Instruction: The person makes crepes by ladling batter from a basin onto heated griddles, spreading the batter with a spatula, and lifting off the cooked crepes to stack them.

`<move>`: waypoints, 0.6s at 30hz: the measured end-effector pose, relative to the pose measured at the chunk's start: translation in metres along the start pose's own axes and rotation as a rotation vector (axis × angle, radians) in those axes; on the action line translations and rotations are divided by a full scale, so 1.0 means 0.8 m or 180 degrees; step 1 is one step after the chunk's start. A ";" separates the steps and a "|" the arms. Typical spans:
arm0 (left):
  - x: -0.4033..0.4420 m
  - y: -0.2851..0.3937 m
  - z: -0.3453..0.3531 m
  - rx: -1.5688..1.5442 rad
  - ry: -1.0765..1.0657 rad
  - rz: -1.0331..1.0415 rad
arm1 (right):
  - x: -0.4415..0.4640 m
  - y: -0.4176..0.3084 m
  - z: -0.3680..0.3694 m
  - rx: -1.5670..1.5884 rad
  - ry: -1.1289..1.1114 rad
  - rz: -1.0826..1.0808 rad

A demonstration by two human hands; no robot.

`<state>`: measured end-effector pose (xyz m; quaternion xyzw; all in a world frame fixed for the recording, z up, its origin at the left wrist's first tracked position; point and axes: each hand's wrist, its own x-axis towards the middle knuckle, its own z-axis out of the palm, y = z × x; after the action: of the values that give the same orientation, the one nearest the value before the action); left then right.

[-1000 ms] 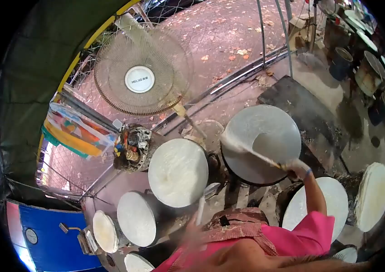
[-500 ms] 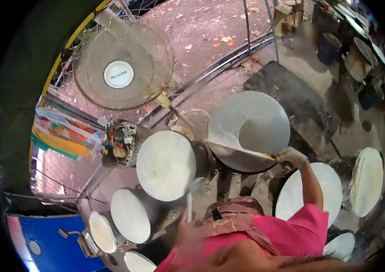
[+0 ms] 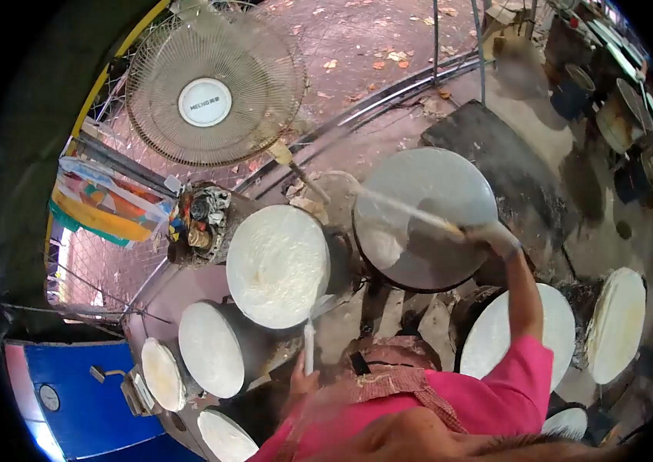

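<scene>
My right hand (image 3: 492, 236) is closed around the end of a long, flat wooden stick (image 3: 407, 206), blurred by motion. The stick slants over a large round griddle (image 3: 449, 262); whether it touches the surface I cannot tell. A thin, wet-looking grey-white layer covers the griddle, with a whiter patch left of its middle. My left hand (image 3: 301, 379) grips the pale handle of a scraper (image 3: 309, 339). The scraper's blade is near the lower edge of a second round surface (image 3: 276, 266), covered in a white, bumpy layer.
More white-topped rounds stand nearby, including one at lower left (image 3: 211, 349), one under my right arm (image 3: 557, 316) and one at far right (image 3: 616, 325). A large fan (image 3: 215, 85) stands beyond them. A dark slab (image 3: 496, 154) lies behind the griddle; a blue cabinet (image 3: 88, 400) is lower left.
The stick has swung up and away from its lower slant across the griddle, and my right hand has moved slightly upward. The whole view has shifted a little. Both tools stay held.
</scene>
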<state>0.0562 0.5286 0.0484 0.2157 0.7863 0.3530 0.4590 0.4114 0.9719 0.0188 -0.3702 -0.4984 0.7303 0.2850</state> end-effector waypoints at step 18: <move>0.002 -0.018 -0.160 -0.0625 -0.1013 -0.0656 | -0.354 0.232 0.224 -0.0671 0.2303 0.0332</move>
<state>-0.0566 0.4745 0.0782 0.1414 0.6835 0.3407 0.6298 0.4147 0.5935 -0.0413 -0.6563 -0.4184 0.5107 0.3653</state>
